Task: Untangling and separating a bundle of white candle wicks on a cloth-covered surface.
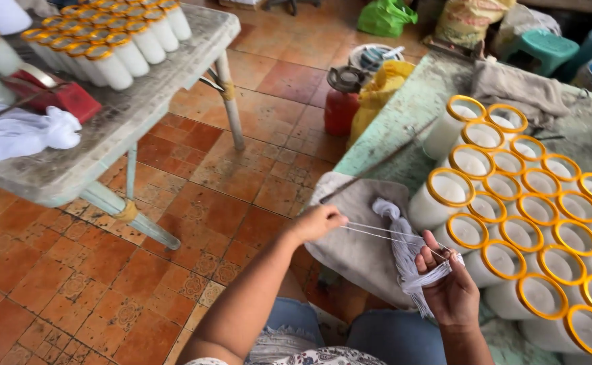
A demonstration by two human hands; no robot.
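Fingers of my left hand (319, 223) are pressed together at the tips and pinch two thin white strands (384, 234), which run tight across to my right hand (453, 292). On that right hand the thumb presses the strands against the forefinger, and the other fingers are curled around a bundle of white wicks (407, 260). The bundle passes through the fist: its upper end twists up and bends over toward the grey cloth (357, 247), and its loose ends hang below the palm. I cannot tell if the strands come out from the bundle itself or only lie beside it.

Both hands are held above the near edge of a pale green worktable (411, 108), the left one just past its corner, over the cloth. Just beside my right hand, on the table, stand many white cylinders with yellow rims (532, 223), packed close in rows and touching one another. A thin dark rod (377, 165) lies slanted on the table from the cloth toward the far cylinders, and another crumpled cloth (519, 88) lies at the back.

Across the orange tiled floor (194, 223), well apart from me, is a second table (140, 101) with more such cylinders lying on their sides, a red tool (59, 94) and a white rag (22, 135). A red bottle (342, 101) stands on the floor between the two tables.
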